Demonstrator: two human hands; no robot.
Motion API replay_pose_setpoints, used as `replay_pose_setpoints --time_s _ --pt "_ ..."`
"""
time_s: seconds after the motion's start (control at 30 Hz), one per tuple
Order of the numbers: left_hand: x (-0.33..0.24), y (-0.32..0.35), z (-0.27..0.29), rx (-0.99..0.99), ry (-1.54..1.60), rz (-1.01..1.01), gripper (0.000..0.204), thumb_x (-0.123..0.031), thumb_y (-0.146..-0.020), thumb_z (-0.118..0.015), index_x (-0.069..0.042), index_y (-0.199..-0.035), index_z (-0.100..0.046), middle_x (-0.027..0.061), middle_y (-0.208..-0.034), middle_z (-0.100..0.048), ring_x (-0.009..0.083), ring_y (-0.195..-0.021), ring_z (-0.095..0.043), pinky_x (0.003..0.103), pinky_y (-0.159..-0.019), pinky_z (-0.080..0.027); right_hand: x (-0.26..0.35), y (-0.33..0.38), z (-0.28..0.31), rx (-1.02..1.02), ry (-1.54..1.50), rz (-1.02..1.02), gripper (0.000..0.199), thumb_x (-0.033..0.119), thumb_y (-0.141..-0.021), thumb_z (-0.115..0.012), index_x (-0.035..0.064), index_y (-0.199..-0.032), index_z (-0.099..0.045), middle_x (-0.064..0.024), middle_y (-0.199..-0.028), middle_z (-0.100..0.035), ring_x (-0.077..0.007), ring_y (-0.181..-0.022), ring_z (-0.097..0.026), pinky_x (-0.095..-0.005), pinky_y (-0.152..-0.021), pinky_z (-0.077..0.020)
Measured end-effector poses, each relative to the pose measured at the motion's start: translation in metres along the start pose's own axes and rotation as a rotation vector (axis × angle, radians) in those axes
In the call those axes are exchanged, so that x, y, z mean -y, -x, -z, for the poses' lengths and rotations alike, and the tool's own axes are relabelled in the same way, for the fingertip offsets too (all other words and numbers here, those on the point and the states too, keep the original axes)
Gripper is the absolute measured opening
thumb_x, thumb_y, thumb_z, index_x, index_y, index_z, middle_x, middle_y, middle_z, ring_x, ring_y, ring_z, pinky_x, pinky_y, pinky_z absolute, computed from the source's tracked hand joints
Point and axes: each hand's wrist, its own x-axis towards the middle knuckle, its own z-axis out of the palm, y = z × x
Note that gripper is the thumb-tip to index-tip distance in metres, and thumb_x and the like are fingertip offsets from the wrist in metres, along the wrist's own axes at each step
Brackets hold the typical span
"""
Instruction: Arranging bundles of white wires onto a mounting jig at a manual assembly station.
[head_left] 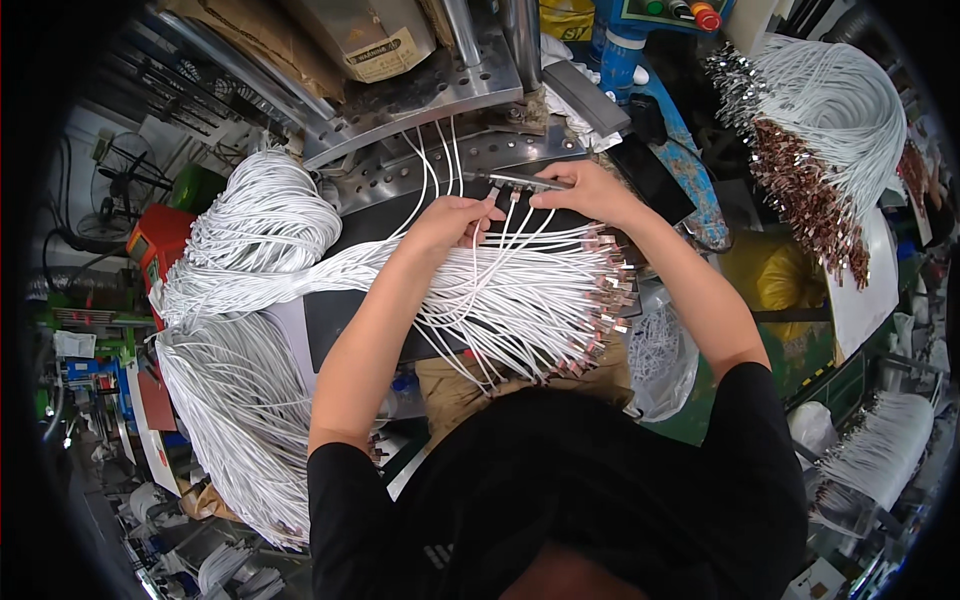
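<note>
I see a fan of thin white cables with metal plug ends (540, 300) spread over a dark work mat (350, 310). My left hand (450, 222) pinches several cable tips. My right hand (585, 192) grips a slim metal bar fixture (520, 181). Large white cable bundles (250, 330) lie left.

Two hands, left (447, 222) and right (583, 190); one metal fixture bar (520, 181) between them; four white cable bundles, perhaps: under (520, 300), left (262, 215), lower left (240, 410), upper right (835, 110).

White cables (520, 300) drape across the workbench (350, 225).
</note>
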Motion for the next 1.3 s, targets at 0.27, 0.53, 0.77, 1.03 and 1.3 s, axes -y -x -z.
replay_pose_setpoints --time_s 0.27,0.53,0.77,1.03,1.3 --pt "-0.003 0.000 -0.010 0.005 0.079 0.009 0.033 -0.037 -0.100 -0.062 -0.006 -0.095 -0.072 -0.0071 -0.070 -0.057 0.0058 -0.062 -0.051 0.022 -0.063 -0.045 -0.001 0.004 0.001 0.075 -0.005 0.061 0.042 0.024 -0.083 -0.082 -0.0017 -0.113 -0.069 -0.0072 -0.098 -0.074 -0.0100 -0.088 -0.065 -0.0248 -0.079 -0.0496" --pt "-0.023 0.031 -0.027 -0.453 -0.933 -0.284 0.055 -0.053 -0.093 -0.064 0.002 -0.097 -0.066 0.0138 -0.076 -0.070 0.0257 -0.068 -0.069 0.037 -0.062 -0.055 0.031 -0.001 -0.010 -0.005 0.512 -0.098 0.034 0.025 -0.088 -0.074 0.0010 -0.112 -0.069 -0.0129 -0.095 -0.072 -0.0255 -0.086 -0.069 -0.0368 -0.079 -0.0518" --pt "-0.015 -0.017 0.037 -0.940 -1.298 -0.344 0.086 -0.063 -0.083 -0.068 0.007 -0.126 -0.045 0.0268 -0.087 -0.069 0.0389 -0.088 -0.071 0.044 -0.070 -0.057 0.024 -0.139 -0.040 -0.672 0.788 0.767 0.033 0.031 -0.091 -0.064 0.0032 -0.108 -0.069 -0.0175 -0.102 -0.067 -0.0371 -0.099 -0.062 -0.0470 -0.086 -0.0495" --pt "-0.019 -0.011 0.057 -0.331 0.339 -0.261 0.045 -0.036 -0.100 -0.059 0.006 -0.114 -0.058 0.0038 -0.076 -0.062 0.0165 -0.066 -0.062 0.028 -0.058 -0.048 0.027 -0.244 -0.012 -0.675 0.615 0.634 0.021 0.025 -0.085 -0.067 0.0059 -0.093 -0.068 -0.0122 -0.093 -0.069 -0.0270 -0.083 -0.064 -0.0414 -0.075 -0.0519" --pt "-0.068 0.148 0.056 -0.366 -0.340 -0.806 0.043 -0.033 -0.107 -0.042 0.003 -0.115 -0.065 -0.0024 -0.067 -0.047 0.0061 -0.061 -0.043 0.023 -0.055 -0.034 0.032 -0.220 0.002 -0.634 0.762 0.663 0.026 0.030 -0.090 -0.066 0.0055 -0.101 -0.066 -0.0138 -0.095 -0.068 -0.0283 -0.088 -0.063 -0.0404 -0.077 -0.0512"
